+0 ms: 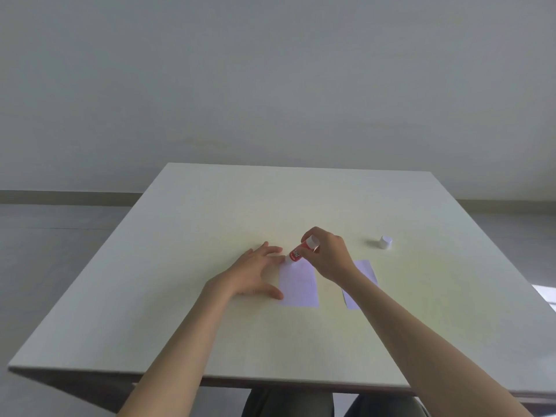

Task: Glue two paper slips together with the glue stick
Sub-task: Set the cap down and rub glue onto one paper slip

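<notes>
Glue going onto the first slip, joining not yet done.

The right hand (326, 255) gripped the uncapped glue stick (301, 250), tip on the far left corner of the near slip (299, 284); the left hand (255, 270), fingers spread, pinned its left edge to the table (210, 224). The second slip (362, 282) lay apart under the right wrist, the cap (385, 241) well beyond. Spreading, stacking and pressing remained.

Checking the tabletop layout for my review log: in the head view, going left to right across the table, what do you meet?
left hand → glue stick → right hand → second paper slip → white cap.
</notes>
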Tool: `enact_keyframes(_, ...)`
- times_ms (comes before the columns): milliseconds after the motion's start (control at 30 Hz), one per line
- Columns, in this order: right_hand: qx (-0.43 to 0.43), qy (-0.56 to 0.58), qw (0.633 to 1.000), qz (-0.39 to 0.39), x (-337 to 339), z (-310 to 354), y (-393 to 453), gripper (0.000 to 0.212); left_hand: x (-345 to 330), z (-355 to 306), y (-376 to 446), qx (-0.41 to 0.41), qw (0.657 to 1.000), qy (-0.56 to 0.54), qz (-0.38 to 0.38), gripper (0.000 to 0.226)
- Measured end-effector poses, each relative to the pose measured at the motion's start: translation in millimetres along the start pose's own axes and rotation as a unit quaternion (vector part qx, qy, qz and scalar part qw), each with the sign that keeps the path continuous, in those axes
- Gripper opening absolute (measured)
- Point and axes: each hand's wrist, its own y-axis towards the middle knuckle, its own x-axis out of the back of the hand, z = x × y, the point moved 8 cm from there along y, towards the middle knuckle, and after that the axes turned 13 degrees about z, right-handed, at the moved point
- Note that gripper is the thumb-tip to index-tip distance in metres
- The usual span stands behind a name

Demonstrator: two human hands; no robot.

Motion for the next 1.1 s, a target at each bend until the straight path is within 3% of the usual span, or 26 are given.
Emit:
enact_keyframes(733,-0.026,-0.087,0.996,0.007,36,-18,-6,0.01,-2,0,0,0.001,1.0,0.008,0.011,0.094)
enact_keyframes(933,0.015,-0.093,0.995,-0.017,29,7,-12,0.007,-3,1,2,0.01,1.0,0.01,0.02,0.095)
enact_keyframes(1100,0.062,-0.136,0.988,0.026,-6,42,-11,0.009,-2,1,2,0.005,1.0,0.006,0.017,0.09)
